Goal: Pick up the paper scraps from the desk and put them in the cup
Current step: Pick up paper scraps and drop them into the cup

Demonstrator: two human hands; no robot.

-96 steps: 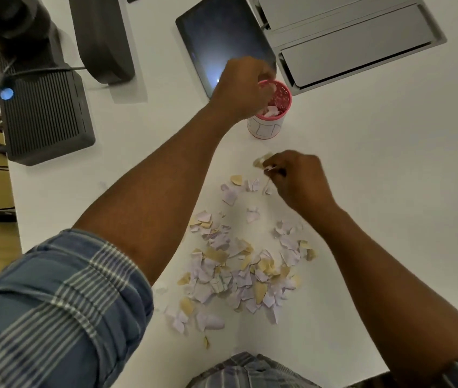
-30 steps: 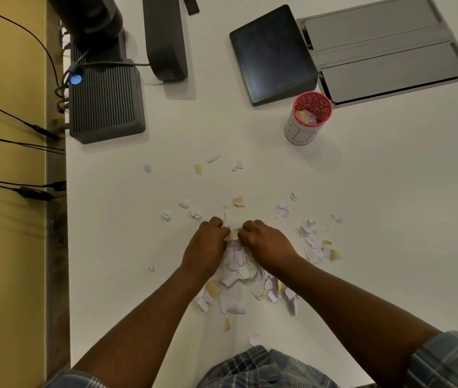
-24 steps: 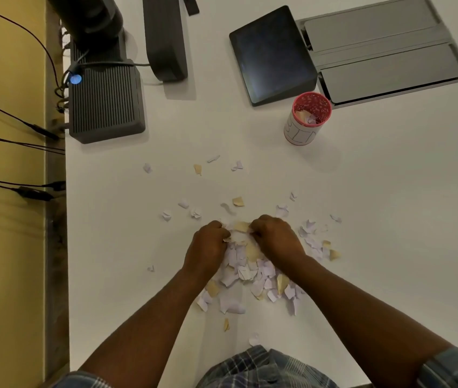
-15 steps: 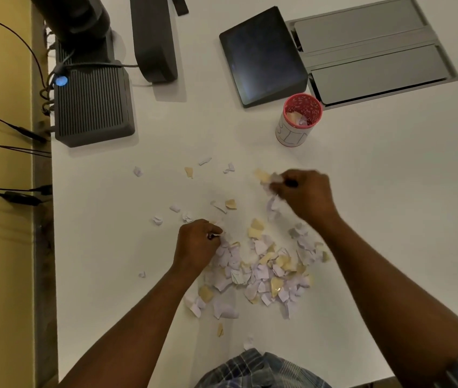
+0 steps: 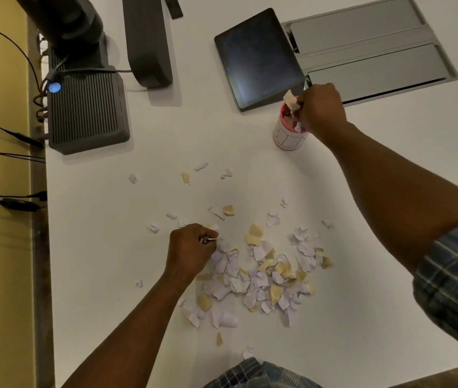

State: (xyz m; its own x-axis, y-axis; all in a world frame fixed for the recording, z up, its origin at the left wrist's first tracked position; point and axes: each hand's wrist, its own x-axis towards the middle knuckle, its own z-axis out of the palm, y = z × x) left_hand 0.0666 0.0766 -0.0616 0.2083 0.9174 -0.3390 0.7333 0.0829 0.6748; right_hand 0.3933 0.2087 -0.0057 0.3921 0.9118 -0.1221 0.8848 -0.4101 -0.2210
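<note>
While the plaid shirt hem fills the bottom edge of the frame, the main heap of paper scraps, white and tan, lies just above it at lower centre on the white worktop, with looser bits scattered up and to the left. At the heap's left edge the left hand rests knuckles up, its fingers curled narrow around a small white scrap that peeks out at the thumb; the rest of the pile lies directly to the right of and below that hand, touching it. Further up and to the right, the right hand sits over the pink-rimmed cup, fingers pinched shut on a bunch of scraps, a tan piece sticking up and white ones hanging toward the mouth. The cup's opening lies just below and left of those fingertips, so the coming release looks to turn on that short drop: the bundle seems partly over the rim, and a piece could slip outside it. The right hand is plainly the nearer to the cup; the left is well apart from it. Beyond the cup stand a dark tablet and a grey recessed panel, with a ribbed black box at upper left.
</note>
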